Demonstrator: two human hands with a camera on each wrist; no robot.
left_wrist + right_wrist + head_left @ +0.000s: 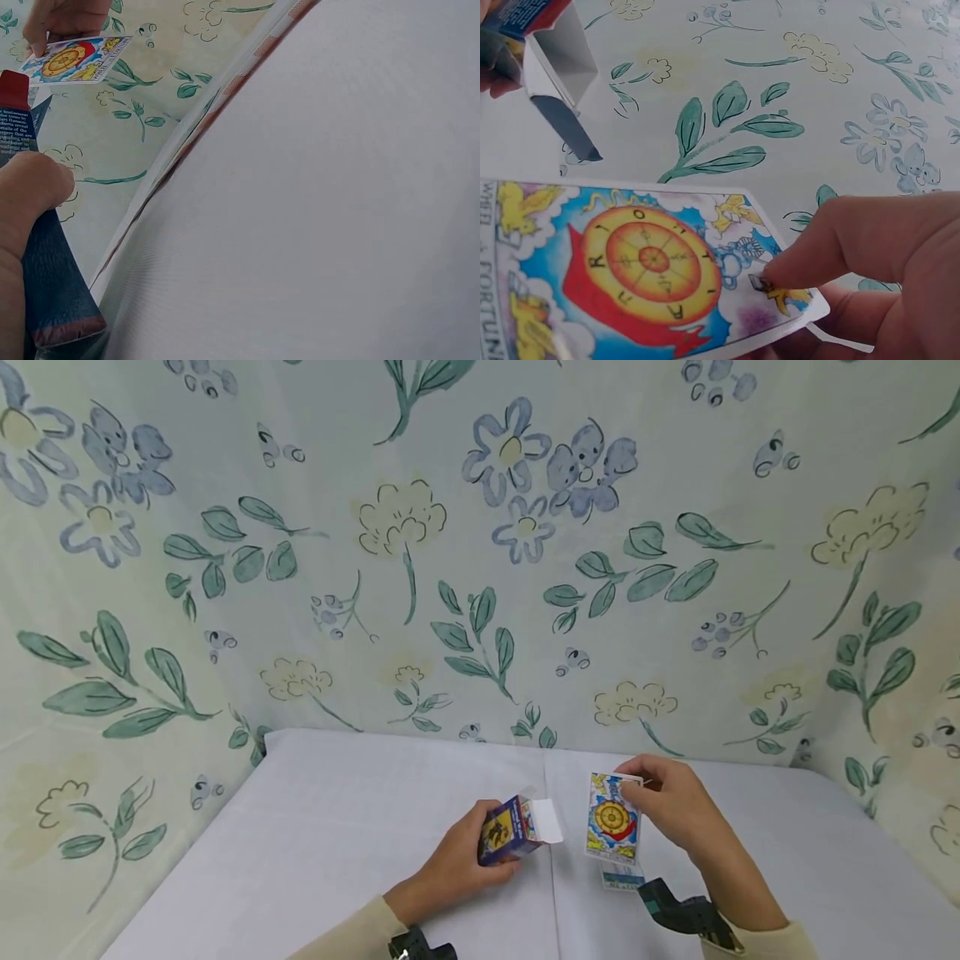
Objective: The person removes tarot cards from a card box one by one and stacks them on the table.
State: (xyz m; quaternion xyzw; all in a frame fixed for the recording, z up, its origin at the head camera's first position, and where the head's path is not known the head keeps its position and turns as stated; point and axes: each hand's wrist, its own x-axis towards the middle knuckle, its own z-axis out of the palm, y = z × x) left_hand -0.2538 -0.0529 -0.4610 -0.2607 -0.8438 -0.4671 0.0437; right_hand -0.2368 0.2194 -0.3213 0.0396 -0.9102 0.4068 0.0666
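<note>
My left hand [456, 862] grips a dark blue card box [501, 837], its white end flap [547, 822] standing open toward the right. In the right wrist view the box's open end [564, 56] looks pale inside; how many cards it holds cannot be told. Between thumb and fingers, my right hand [671, 802] pinches a Wheel of Fortune tarot card [609, 827] by its upper corner, picture side up. A thin white edge [840, 337] shows under that card near the fingers. Partly covered by the held card in the head view is another card-like piece [622, 880], pale and teal.
A white cloth [337, 827] covers the table. Behind and at both sides hangs a flower-printed curtain [480, 635]. Dark wrist cameras sit on both wrists, the right one [682, 912] close to the pale and teal piece.
</note>
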